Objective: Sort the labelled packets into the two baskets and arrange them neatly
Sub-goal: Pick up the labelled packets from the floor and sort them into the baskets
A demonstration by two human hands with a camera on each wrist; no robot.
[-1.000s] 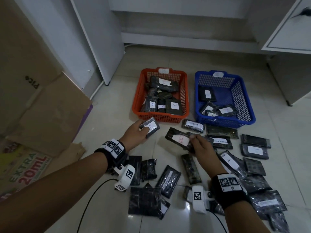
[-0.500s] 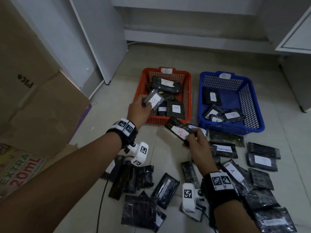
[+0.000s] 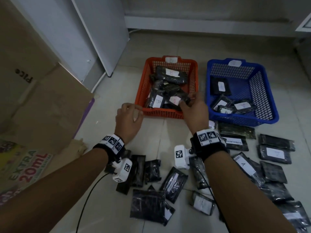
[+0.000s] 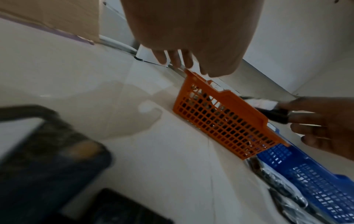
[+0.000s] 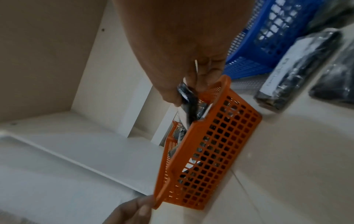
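An orange basket (image 3: 193, 76) holds several black labelled packets, and a blue basket (image 3: 262, 91) to its right holds a few more. My right hand (image 3: 186, 100) pinches a black packet with a pinkish label (image 3: 175, 100) over the orange basket's front right part. The right wrist view shows this held packet (image 5: 188, 98) edge-on above the orange basket's rim (image 5: 210, 151). My left hand (image 3: 133, 110) holds nothing. Its fingers are loosely curled at the orange basket's front left corner, and I cannot tell whether they touch it. Many loose black packets (image 3: 175, 182) lie on the floor tiles near me.
Flattened cardboard (image 3: 42, 106) leans at the left, with a white cabinet panel (image 3: 101, 39) behind it. More packets (image 3: 272, 153) crowd the floor at the right, below the blue basket. A thin cable (image 3: 87, 195) trails from the left wrist camera.
My left hand has let go of its packet in the orange basket and drawn back to the front left corner. My right hand has carried its packet forward over the orange basket.
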